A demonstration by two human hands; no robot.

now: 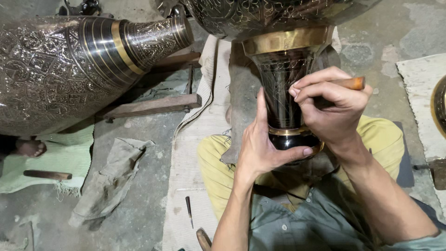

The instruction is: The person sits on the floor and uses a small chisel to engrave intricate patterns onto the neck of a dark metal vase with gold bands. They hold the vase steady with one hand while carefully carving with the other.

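Note:
A large engraved metal vase (283,69) lies across my lap, its black neck with brass bands pointing toward me. My left hand (262,146) wraps the narrow end of the neck, thumb across the lower brass ring. My right hand (332,109) is shut on a wooden-handled engraving tool (350,83), its tip hidden behind my fingers against the neck's dark surface.
A second big engraved vase (69,60) lies at the left on wooden supports (153,106). A crumpled grey cloth (109,179), a wooden-handled tool (46,175) and a small pointed chisel (189,210) lie on the concrete floor. Another person's bare foot (30,148) shows at left. A white slab (420,93) is at right.

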